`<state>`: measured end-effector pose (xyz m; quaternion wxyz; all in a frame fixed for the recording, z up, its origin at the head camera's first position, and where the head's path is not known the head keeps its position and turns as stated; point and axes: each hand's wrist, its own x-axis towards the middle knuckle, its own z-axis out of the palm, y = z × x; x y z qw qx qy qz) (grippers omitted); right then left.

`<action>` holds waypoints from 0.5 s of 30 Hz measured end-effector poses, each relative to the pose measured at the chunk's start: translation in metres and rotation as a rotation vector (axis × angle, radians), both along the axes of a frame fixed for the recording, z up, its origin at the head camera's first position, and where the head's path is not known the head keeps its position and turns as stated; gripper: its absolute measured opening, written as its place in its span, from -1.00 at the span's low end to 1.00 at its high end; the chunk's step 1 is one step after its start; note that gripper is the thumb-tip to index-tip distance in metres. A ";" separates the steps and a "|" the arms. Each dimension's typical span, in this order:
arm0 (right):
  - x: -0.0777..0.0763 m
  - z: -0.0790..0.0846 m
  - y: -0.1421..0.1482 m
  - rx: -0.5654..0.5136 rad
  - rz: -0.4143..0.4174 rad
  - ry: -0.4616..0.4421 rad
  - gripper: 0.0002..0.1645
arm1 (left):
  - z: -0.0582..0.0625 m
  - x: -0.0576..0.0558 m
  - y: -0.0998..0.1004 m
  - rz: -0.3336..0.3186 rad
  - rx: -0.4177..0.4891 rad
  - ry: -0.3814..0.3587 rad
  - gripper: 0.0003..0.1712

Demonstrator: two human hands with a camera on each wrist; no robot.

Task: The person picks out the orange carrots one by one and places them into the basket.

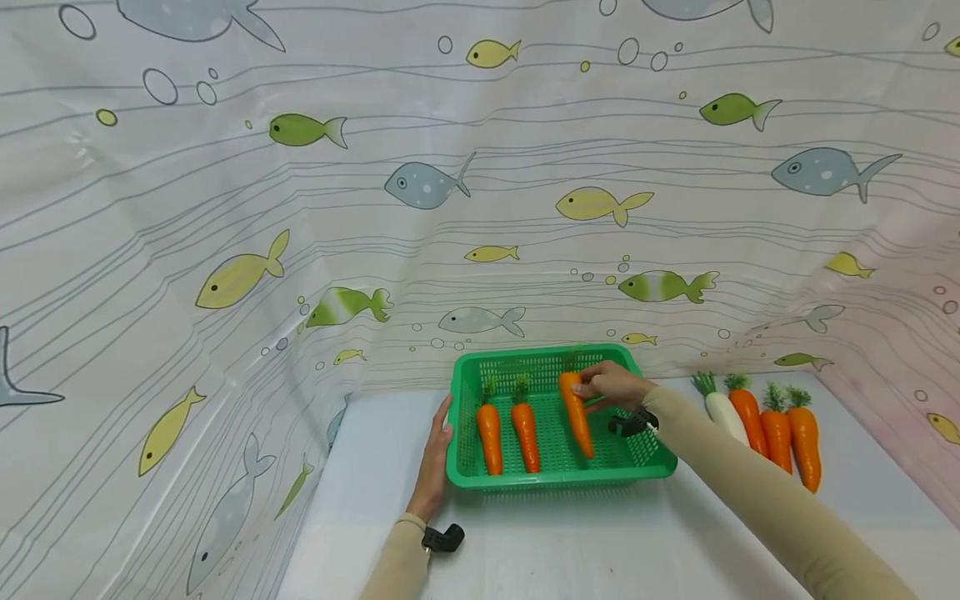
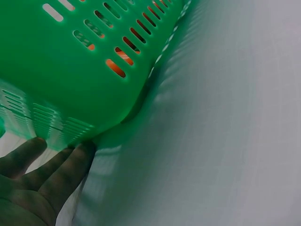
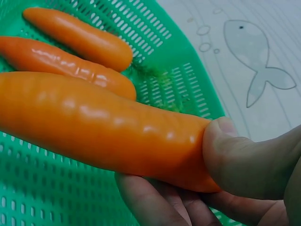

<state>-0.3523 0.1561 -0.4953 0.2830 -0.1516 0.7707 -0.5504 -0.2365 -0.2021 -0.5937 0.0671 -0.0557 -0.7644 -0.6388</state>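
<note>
My right hand pinches an orange carrot near its thick top end, thumb on one side and fingers on the other. That carrot hangs over the right half of a green basket, its tip pointing toward me. Two more carrots, one at the left and one beside it, lie in the basket with their green tops at the far side. My left hand rests along the basket's left side, its extended fingertips against the wall; in the left wrist view the fingers touch the slotted green wall.
Right of the basket, a white radish and several carrots with leafy tops lie side by side on the white table. A fish-printed curtain rises behind and at both sides. My right forearm crosses in front of the radish.
</note>
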 end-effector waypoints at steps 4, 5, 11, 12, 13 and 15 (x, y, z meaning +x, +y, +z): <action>-0.001 -0.006 -0.007 0.012 -0.003 -0.012 -0.30 | 0.001 0.000 0.000 0.003 0.004 -0.003 -0.37; -0.001 -0.007 -0.008 0.009 -0.005 -0.018 -0.30 | 0.001 0.000 0.000 0.003 0.005 -0.003 -0.37; -0.002 -0.014 -0.018 0.014 0.017 -0.044 -0.27 | 0.000 0.000 0.000 0.001 0.005 -0.009 -0.36; -0.002 -0.015 -0.020 0.022 0.018 -0.048 -0.25 | 0.000 0.000 0.000 0.001 0.006 -0.009 -0.36; -0.001 -0.017 -0.022 0.028 0.018 -0.050 -0.22 | 0.000 0.000 0.000 0.000 0.008 -0.009 -0.36; -0.001 -0.019 -0.026 0.037 0.014 -0.056 -0.19 | 0.000 0.001 0.001 0.001 0.009 -0.008 -0.36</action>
